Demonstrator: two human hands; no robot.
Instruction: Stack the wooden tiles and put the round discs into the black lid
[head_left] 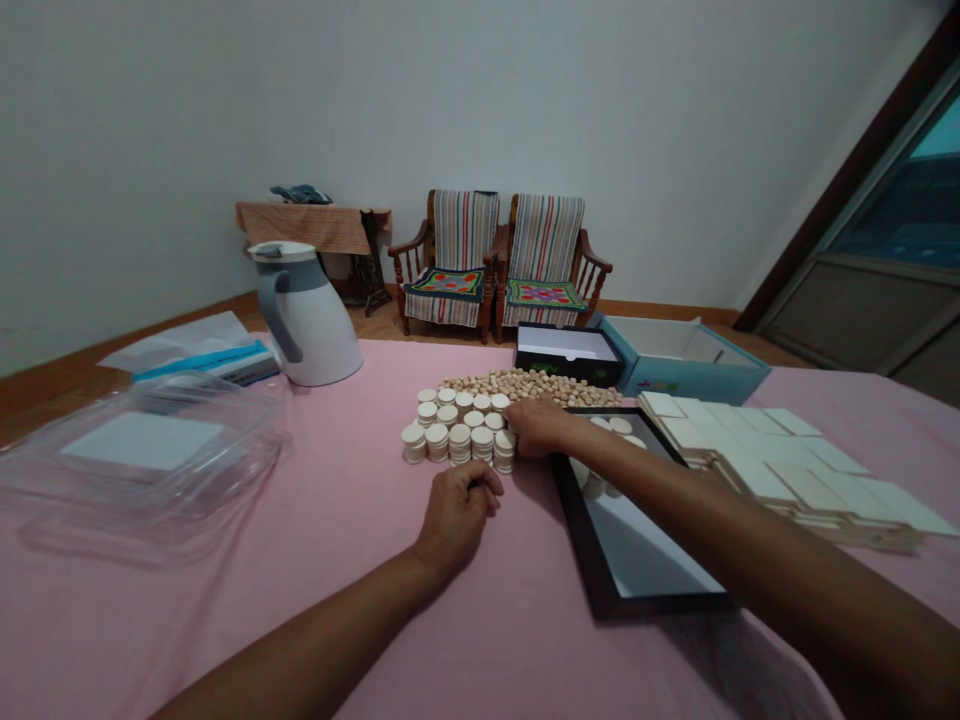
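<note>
Several stacks of pale round discs [459, 438] stand in rows on the pink cloth. My right hand [534, 425] is at the right end of these stacks, its fingertips against or behind a stack; what they grip, if anything, is hidden. In front of the stacks my left hand [459, 508] rests on the cloth with its fingers curled and nothing visible in them. Under my right forearm lies a black-rimmed tray [600, 590] with a light inside, holding more disc stacks at its far end. Many small wooden pieces [517, 383] are heaped behind the stacks.
To the right lie stacked pale boards [780, 465]. Behind are a black box [566, 350] and a light blue box [686, 365]. Clear plastic containers [150, 450], a blue packet [210, 365] and a white-grey jug [319, 325] are at left. Two chairs [487, 265] stand beyond.
</note>
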